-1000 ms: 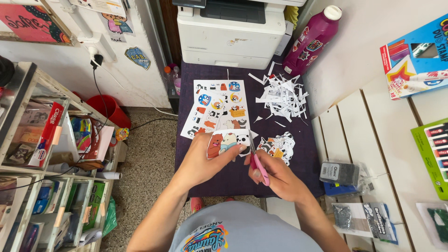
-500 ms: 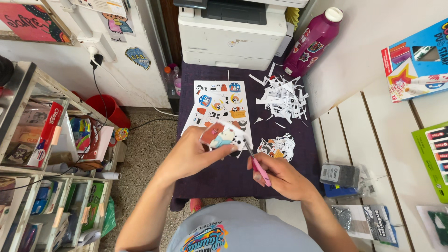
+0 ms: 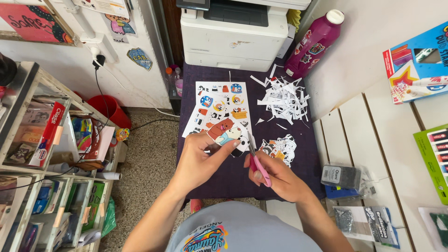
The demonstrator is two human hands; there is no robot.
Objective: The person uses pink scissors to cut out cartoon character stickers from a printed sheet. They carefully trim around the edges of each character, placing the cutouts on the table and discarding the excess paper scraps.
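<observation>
My left hand (image 3: pixel 201 157) pinches a cut-out sticker of cartoon bears (image 3: pixel 224 132) over the dark purple table (image 3: pixel 219 179). My right hand (image 3: pixel 275 175) grips pink-handled scissors (image 3: pixel 255 161), their blades pointing up at the sticker's right edge. Two printed sticker sheets (image 3: pixel 219 106) lie flat just beyond my hands. A small pile of cut-out stickers (image 3: pixel 280 148) sits to the right of the scissors.
White paper scraps (image 3: pixel 283 97) are heaped at the table's far right. A white printer (image 3: pixel 238 32) stands at the back, with a magenta bottle (image 3: pixel 313 43) beside it. Shelves with supplies (image 3: pixel 42 154) line the left; packets and boxes (image 3: pixel 354 182) lie on white boards at right.
My left hand has turned the bear cut-out and drawn it slightly nearer. The scissors in my right hand have swung upright against its edge.
</observation>
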